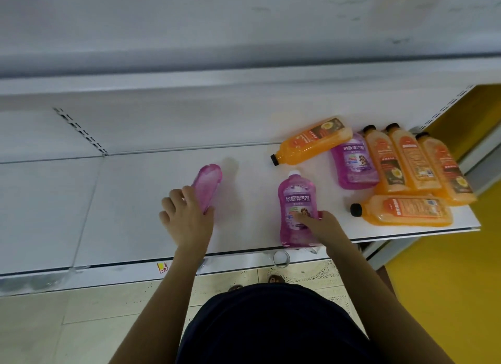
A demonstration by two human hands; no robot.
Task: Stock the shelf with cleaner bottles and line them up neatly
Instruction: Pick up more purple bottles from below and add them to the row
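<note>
left hand point(187, 220) fingers point(188, 193) clamped round a blurred purple bottle point(207, 186), tilted over the white shelf point(130, 201). right hand point(321, 225) fingers point(301, 216) curled on lower label of second purple bottle point(295, 201), base at shelf's front edge, cap pointing away. right of those fingers: third purple bottle point(352, 166) and five orange bottles point(406, 210) lying flat, bunched together.

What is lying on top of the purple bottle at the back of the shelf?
On the purple bottle, a sideways orange bottle covers the neck and a second orange bottle overlaps its right edge. Its cap is hidden.
</note>
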